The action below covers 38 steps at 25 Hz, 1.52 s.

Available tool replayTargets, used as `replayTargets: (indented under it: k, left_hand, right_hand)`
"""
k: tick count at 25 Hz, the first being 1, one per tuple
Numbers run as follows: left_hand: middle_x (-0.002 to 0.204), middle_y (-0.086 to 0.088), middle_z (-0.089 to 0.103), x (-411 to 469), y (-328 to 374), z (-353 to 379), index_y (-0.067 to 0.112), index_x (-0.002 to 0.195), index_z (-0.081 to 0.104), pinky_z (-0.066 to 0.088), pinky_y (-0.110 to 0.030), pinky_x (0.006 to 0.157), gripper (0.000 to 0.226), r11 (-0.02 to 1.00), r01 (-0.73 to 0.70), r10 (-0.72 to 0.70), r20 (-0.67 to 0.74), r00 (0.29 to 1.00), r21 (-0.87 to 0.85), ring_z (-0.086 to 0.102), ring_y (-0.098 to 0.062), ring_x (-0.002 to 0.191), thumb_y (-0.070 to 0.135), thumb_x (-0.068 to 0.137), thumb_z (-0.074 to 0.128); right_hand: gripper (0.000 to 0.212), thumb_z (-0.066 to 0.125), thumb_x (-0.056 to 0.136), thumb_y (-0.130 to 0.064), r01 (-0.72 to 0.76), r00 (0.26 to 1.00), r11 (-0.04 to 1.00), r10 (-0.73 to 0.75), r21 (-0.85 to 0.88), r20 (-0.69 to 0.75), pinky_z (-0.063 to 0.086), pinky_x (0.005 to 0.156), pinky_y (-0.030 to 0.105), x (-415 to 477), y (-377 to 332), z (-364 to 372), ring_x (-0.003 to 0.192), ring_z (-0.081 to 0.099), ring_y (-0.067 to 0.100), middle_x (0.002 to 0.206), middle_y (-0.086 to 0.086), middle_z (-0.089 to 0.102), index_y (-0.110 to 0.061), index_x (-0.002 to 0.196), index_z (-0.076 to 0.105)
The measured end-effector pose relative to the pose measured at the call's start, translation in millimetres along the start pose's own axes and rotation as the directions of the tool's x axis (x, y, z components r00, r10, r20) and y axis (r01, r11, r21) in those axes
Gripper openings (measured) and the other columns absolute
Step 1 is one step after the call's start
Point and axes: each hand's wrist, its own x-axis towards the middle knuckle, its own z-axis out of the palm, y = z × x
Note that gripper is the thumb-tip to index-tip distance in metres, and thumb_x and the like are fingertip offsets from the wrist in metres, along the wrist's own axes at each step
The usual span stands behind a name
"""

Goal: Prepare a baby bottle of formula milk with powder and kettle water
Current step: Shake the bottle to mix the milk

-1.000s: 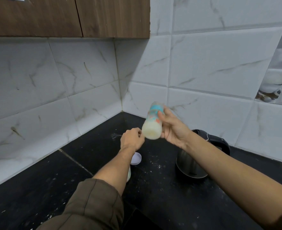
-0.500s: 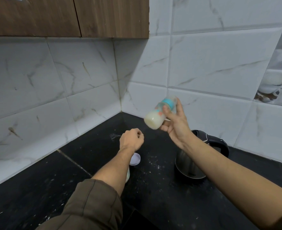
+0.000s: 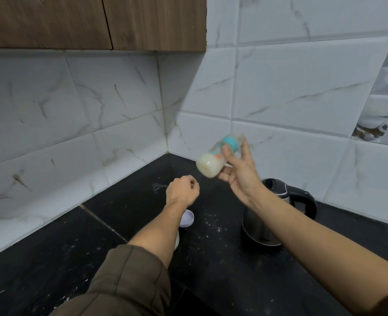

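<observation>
One black desk (image 3: 222,281) fills the corner under the marble wall tiles, flecked with pale specks. Below and to the right of the fingers (image 3: 246,148) of the right hand (image 3: 241,176) a steel kettle (image 3: 260,229) with a black handle stands on the desk, partly crossed by the right forearm. The right hand is raised above the desk and grasps the baby bottle (image 3: 213,160). Thumb and fingers curl round its upper part by the teal collar. The bottle is tilted, its milky-white base pointing down and left toward the left hand (image 3: 182,190). Its top end is blurred, so perhaps a cap sits on it; I cannot tell. The left hand hovers just below and left of the bottle's base, apart from it, its fingers clenched into a fist with nothing seen in them. Beneath that fist a small white lid (image 3: 187,218) lies on the desk. A sliver of a pale container (image 3: 177,241) peeks from under the left forearm.
</observation>
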Motion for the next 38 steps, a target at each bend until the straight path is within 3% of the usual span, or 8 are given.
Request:
replayTargets:
  k: [3,8,14,20,25,31,36,38]
  left_hand:
    - [0.094,0.007,0.076,0,-4,2,0.027,0.11,0.074,0.053,-0.032,0.076,0.023,1.0,-0.003,0.003,-0.014,1.0,0.006,0.07,-0.021,0.093,0.033,0.1,0.055]
    - [0.092,-0.007,0.069,-2,0,-2,0.018,0.093,0.056,0.058,-0.04,0.082,0.015,1.0,0.025,-0.024,0.032,0.999,-0.016,0.069,-0.029,0.089,0.03,0.099,0.062]
    - [0.093,0.008,0.075,3,-6,1,0.027,0.111,0.075,0.05,-0.031,0.074,0.023,1.0,-0.002,0.001,-0.019,1.0,-0.007,0.069,-0.022,0.093,0.033,0.1,0.055]
    - [0.075,0.005,0.056,0,4,-4,0.022,0.091,0.06,0.042,-0.033,0.069,0.013,0.999,0.003,-0.003,0.01,1.0,0.042,0.055,-0.023,0.078,0.029,0.1,0.055]
    - [0.096,0.007,0.076,0,4,1,0.027,0.109,0.074,0.051,-0.032,0.075,0.023,1.0,-0.025,0.025,0.005,1.0,0.018,0.069,-0.022,0.093,0.033,0.099,0.054]
    - [0.085,-0.002,0.064,-6,7,-3,0.021,0.091,0.06,0.048,-0.034,0.073,0.011,0.998,-0.014,0.012,0.028,1.0,0.069,0.058,-0.027,0.081,0.027,0.099,0.055]
    - [0.1,0.006,0.077,-7,1,-1,0.028,0.111,0.075,0.054,-0.033,0.08,0.025,0.999,-0.024,0.024,0.017,1.0,0.046,0.07,-0.024,0.096,0.033,0.099,0.054]
    - [0.101,0.004,0.077,-8,2,-2,0.026,0.11,0.074,0.055,-0.034,0.081,0.024,0.998,-0.034,0.032,0.025,0.999,0.057,0.07,-0.025,0.096,0.034,0.099,0.054]
  right_hand:
    - [0.079,0.074,0.095,-0.027,0.034,0.997,0.995,-0.027,0.097,-0.067,0.062,0.087,0.054,11,-3,-3,0.111,0.074,0.034,0.132,0.009,0.07,-0.033,0.159,0.027]
    - [0.088,0.075,0.086,-0.022,-0.019,0.962,0.981,0.071,-0.193,0.265,0.062,0.086,0.057,-8,-2,4,0.109,0.073,0.034,0.122,0.014,0.073,-0.045,0.157,0.029]
    - [0.052,0.071,0.097,-0.029,0.011,0.995,0.988,0.004,0.155,-0.095,0.063,0.083,0.048,11,-5,-5,0.103,0.076,0.03,0.13,0.009,0.067,-0.024,0.142,0.046]
    - [0.06,0.07,0.094,-0.029,-0.147,0.958,0.988,0.155,-0.052,0.24,0.063,0.063,0.037,-4,-10,-6,0.093,0.076,0.026,0.116,0.008,0.074,-0.025,0.148,0.044]
    - [0.053,0.072,0.096,-0.034,-0.122,0.987,0.959,0.145,0.257,-0.072,0.063,0.071,0.036,13,-11,-7,0.103,0.076,0.033,0.141,0.019,0.063,-0.014,0.138,0.048]
    - [0.05,0.07,0.091,-0.036,-0.171,0.932,0.985,0.167,-0.016,0.321,0.065,0.067,0.037,-8,-14,1,0.091,0.074,0.023,0.113,0.006,0.07,-0.019,0.135,0.052]
    - [0.038,0.071,0.097,-0.035,-0.086,0.993,0.964,0.104,0.25,-0.061,0.064,0.071,0.037,6,-12,0,0.109,0.074,0.033,0.137,0.015,0.064,-0.018,0.125,0.051]
    - [0.044,0.071,0.097,-0.036,-0.124,0.991,0.965,0.131,0.231,-0.012,0.064,0.07,0.037,4,-11,-1,0.106,0.075,0.031,0.139,0.016,0.062,-0.017,0.131,0.049]
